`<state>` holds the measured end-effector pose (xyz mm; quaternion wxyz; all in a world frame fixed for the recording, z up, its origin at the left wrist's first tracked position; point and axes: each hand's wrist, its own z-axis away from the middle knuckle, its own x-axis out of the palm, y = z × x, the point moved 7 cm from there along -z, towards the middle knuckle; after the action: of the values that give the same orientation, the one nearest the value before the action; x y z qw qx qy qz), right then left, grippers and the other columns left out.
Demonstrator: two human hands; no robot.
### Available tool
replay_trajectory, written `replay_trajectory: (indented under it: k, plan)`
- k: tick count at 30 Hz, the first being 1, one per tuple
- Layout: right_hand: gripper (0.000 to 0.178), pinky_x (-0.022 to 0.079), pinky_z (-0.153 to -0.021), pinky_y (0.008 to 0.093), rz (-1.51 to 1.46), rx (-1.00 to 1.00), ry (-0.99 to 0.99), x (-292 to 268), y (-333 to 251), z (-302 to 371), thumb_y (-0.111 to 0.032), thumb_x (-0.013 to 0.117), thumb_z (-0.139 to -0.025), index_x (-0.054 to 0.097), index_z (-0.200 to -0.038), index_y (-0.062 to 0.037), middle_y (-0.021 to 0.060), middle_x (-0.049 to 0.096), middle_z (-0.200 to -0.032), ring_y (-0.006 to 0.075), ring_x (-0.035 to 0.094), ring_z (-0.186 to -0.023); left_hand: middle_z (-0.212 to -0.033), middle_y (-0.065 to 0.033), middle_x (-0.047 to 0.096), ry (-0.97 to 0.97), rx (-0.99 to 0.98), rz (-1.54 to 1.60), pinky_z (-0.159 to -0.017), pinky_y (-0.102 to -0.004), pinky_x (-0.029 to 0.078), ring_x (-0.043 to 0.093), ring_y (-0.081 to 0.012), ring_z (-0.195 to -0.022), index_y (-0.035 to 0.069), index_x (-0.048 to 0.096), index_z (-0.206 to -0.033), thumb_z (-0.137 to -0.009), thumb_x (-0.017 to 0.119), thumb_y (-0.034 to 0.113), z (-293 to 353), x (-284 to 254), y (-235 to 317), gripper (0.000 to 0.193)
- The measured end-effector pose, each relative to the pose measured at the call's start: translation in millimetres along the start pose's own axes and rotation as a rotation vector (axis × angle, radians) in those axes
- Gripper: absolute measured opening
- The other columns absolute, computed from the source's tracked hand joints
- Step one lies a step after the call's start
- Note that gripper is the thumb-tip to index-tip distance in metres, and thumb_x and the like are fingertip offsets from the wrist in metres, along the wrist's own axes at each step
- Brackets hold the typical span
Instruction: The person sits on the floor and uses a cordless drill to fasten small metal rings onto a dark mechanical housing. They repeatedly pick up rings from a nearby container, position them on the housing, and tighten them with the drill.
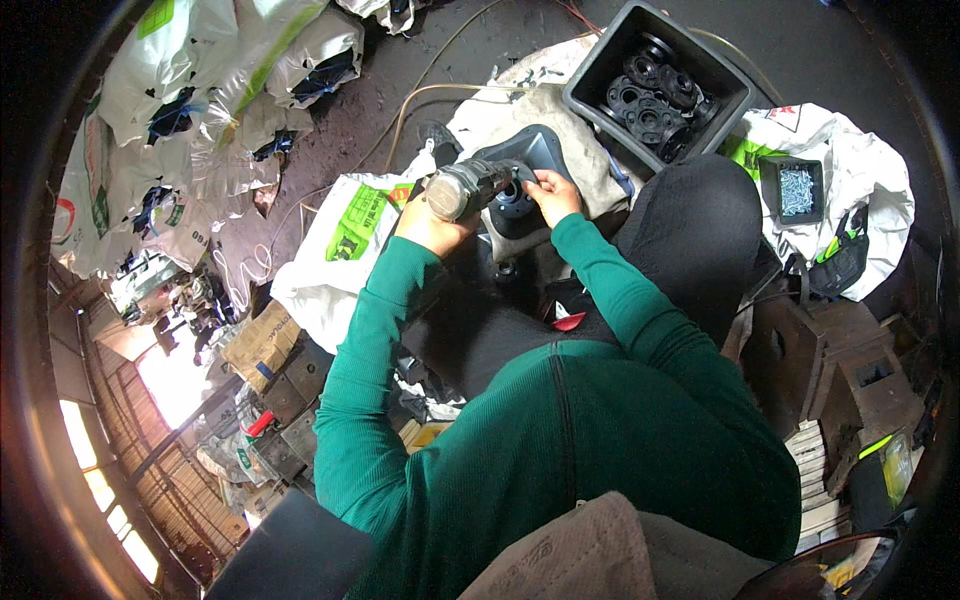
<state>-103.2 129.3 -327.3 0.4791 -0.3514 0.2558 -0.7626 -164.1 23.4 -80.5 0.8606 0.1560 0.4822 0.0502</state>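
My left hand (428, 232) is wrapped round a drill-like power tool (462, 190), a thick dark cylinder with a pale, worn rounded end. Its front end points away and to the right, over a round black flanged part (513, 203). My right hand (553, 196) pinches the edge of this part between thumb and fingers. Both lie on or just above a dark grey plastic piece with raised sides (540, 148), in front of my knees. Whether the tool's tip touches the part is hidden by the tool body.
A black bin (572, 95) holding several round black parts stands beyond my right knee. Further right, a small black box of screws (797, 192) sits on a white sack (872, 170). Filled white bags (190, 60) lie far left; a thin hose (405, 105) crosses the floor.
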Motion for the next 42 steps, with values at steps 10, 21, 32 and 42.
replay_trajectory:
  k: [10,21,32,42]
  plan:
    - [0.021,0.043,-0.065,0.0218,0.131,-0.038,-0.057,2,-9,1,-0.009,0.065,-0.079,0.06,-0.1,-0.0039,-0.0001,0.062,-0.078,0.0074,0.054,-0.069,-0.099,-0.015,0.063,0.04,0.006,0.033,-0.081,-0.0349,0.048,0.061,-0.0289,-0.093,0.007,0.059,-0.104,-0.064,0.071,0.028,-11,15,-19,0.046]
    - [0.035,0.046,-0.07,0.0264,0.274,-0.187,-0.055,-4,-25,-2,-0.02,0.069,-0.076,0.059,-0.103,-0.0004,0.0067,0.065,-0.085,0.013,0.059,-0.074,-0.095,-0.0111,0.065,0.172,0.109,0.191,-0.079,-0.031,0.048,0.063,-0.0211,-0.09,0.007,0.059,-0.105,-0.069,0.071,0.022,79,-16,6,0.041]
    - [0.029,0.045,-0.072,0.0234,-0.093,-0.3,-0.391,39,-153,109,-0.006,0.062,-0.082,0.057,-0.11,-0.0046,0.002,0.06,-0.097,0.0109,0.056,-0.082,-0.116,-0.015,0.05,0.013,-0.042,0.301,-0.089,-0.0443,0.042,0.051,-0.0336,-0.104,0.02,0.031,-0.136,-0.07,0.063,0.014,291,113,-17,0.074]
    - [0.034,0.05,-0.069,0.0217,0.166,0.091,-1.236,257,-51,261,-0.009,0.061,-0.083,0.052,-0.116,-0.0056,0.0041,0.056,-0.108,0.01,0.057,-0.087,-0.103,-0.0093,0.057,1.379,-0.32,1.733,-0.054,-0.0296,0.056,0.058,-0.0177,-0.085,0.003,0.056,-0.11,-0.082,0.061,0.015,384,80,-176,0.031]
